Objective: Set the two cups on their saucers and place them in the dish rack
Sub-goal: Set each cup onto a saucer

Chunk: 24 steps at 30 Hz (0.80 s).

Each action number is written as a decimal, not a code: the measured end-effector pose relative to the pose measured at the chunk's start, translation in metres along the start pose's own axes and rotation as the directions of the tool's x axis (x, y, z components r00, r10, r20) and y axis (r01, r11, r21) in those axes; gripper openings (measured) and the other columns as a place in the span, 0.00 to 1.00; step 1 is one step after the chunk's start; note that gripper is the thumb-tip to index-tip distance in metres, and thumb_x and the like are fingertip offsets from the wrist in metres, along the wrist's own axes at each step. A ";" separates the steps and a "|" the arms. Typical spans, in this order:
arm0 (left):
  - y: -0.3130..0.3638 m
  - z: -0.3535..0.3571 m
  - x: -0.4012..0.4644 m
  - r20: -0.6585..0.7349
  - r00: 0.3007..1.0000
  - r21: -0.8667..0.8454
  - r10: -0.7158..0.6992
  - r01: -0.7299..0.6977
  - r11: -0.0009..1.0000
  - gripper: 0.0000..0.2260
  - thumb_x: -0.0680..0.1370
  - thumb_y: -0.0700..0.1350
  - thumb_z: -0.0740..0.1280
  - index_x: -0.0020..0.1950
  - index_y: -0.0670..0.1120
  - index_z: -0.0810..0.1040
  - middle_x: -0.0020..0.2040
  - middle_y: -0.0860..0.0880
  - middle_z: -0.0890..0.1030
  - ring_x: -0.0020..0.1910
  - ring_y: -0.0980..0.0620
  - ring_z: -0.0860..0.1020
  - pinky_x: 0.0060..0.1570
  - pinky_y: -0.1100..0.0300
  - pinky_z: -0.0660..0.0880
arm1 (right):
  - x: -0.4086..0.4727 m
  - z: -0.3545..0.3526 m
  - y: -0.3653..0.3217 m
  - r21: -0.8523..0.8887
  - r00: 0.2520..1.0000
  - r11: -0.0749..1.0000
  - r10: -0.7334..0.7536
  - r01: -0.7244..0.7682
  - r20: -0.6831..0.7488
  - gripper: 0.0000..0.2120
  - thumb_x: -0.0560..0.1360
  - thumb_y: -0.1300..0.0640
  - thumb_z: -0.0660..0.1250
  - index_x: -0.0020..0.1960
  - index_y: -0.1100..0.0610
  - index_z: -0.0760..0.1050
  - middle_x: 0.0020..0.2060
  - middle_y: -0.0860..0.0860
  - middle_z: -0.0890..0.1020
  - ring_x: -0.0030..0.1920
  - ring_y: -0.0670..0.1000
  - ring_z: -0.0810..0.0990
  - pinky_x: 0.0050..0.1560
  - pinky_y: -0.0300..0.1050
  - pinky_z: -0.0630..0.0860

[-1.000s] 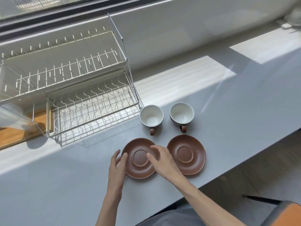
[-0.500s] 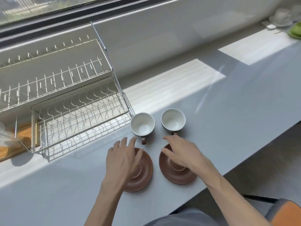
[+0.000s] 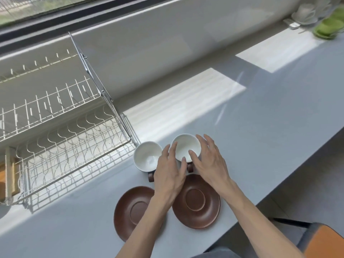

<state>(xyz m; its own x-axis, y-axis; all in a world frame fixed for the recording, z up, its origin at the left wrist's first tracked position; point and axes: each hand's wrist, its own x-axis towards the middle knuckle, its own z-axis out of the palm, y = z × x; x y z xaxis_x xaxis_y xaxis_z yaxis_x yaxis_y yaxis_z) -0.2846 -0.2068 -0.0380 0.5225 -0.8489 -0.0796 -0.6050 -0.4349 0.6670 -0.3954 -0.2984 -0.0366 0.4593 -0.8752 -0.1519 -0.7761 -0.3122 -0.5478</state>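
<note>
Both hands — left hand [image 3: 170,173], right hand [image 3: 209,161] — cup the right cup [image 3: 186,147], fingers spread, not clamped; lift level, lower onto saucer [image 3: 196,201] at 6 o'clock — centre in its well.

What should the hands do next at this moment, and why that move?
Probably close both hands on the right cup and lift it onto the right saucer just in front of it. The left hand and right hand flank that cup with fingers spread, not yet clearly gripping. Both saucers lie bare, and the left cup stands untouched on the counter.
</note>
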 end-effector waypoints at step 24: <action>0.008 -0.009 0.010 0.389 0.849 -0.713 -0.357 0.523 0.467 0.14 0.83 0.52 0.59 0.67 0.52 0.75 0.60 0.55 0.78 0.58 0.49 0.82 0.58 0.48 0.81 | 0.018 0.003 0.008 0.522 0.921 0.760 0.295 -0.387 0.254 0.30 0.69 0.31 0.54 0.65 0.43 0.73 0.59 0.50 0.79 0.60 0.54 0.79 0.60 0.58 0.77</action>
<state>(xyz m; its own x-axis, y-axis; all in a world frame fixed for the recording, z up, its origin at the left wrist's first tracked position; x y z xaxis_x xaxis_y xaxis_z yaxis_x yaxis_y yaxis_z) -0.2793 -0.2158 -0.0271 0.4260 -0.6826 -0.5937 0.4187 -0.4330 0.7983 -0.3918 -0.3155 -0.0458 0.3043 -0.8041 -0.5107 -0.5418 0.2949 -0.7871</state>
